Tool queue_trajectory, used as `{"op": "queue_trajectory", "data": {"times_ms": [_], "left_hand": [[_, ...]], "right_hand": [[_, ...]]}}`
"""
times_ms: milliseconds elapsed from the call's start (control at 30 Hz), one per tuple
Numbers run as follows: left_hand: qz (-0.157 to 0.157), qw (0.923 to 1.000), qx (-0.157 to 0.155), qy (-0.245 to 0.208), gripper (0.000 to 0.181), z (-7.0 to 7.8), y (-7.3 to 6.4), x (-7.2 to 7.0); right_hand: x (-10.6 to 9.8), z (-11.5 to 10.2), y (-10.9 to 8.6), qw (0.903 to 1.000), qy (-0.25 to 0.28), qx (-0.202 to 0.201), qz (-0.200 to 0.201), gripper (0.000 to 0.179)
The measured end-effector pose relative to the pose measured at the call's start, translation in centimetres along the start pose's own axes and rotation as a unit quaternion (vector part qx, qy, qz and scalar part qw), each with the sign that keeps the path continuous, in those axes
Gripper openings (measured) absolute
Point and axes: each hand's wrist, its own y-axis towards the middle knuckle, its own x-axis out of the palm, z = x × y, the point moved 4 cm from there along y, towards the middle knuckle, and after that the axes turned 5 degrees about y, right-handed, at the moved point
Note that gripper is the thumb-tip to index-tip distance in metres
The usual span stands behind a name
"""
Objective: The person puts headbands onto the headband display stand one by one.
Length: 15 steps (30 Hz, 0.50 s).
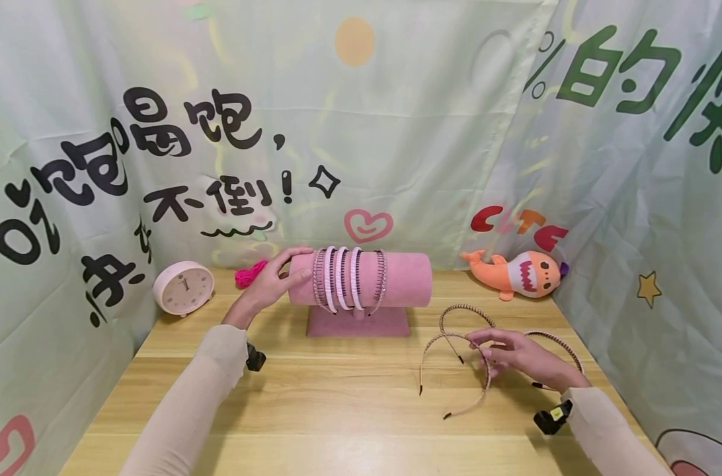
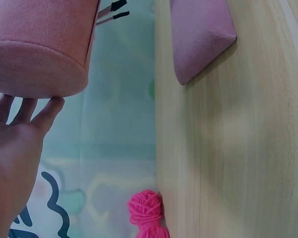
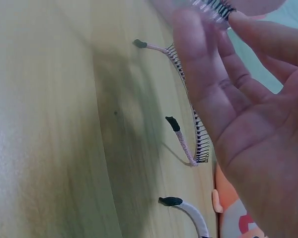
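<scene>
A pink padded display stand [image 1: 408, 277] carries several headbands [image 1: 356, 281], some white and some braided with comb teeth. My left hand [image 1: 276, 274] touches the left end of its roll; in the left wrist view straight fingertips [image 2: 50, 111] meet that end. To the right, my right hand [image 1: 518, 357] pinches a thin braided headband [image 1: 444, 336] between thumb and fingers. Its comb teeth [image 3: 218, 7] show at the fingertips in the right wrist view. Behind that hand lies a second braided headband [image 1: 465, 307], and a third headband [image 1: 560, 340] is partly hidden by it.
A pink round clock [image 1: 184, 288] stands at the back left, near a bundle of bright pink yarn [image 1: 249, 274]. An orange plush shark [image 1: 516, 272] sits at the back right. Printed cloth [image 1: 420, 152] hangs behind and on both sides of the wooden table [image 1: 313, 403].
</scene>
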Motion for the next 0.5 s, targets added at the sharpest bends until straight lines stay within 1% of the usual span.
{"op": "queue_trajectory", "data": {"times_ms": [133,267,367,500], "left_hand": [[0.000,1.0000,0.001,0.000,0.054,-0.05,0.04,0.00],[0.000,1.0000,0.003,0.000,0.053,-0.07,0.07,0.00],[0.000,1.0000,0.004,0.001,0.053,-0.03,0.05,0.02],[0.001,1.0000,0.001,-0.001,0.053,0.06,-0.03,0.06]], "right_hand": [[-0.17,0.10,-0.06,0.9999,0.011,-0.002,0.006,0.053],[-0.38,0.01,-0.21,0.9995,0.014,0.013,0.024,0.053],[-0.52,-0.18,-0.36,0.9986,0.014,0.024,0.045,0.053],[-0.63,-0.60,-0.42,0.9976,0.008,0.013,0.067,0.052]]}}
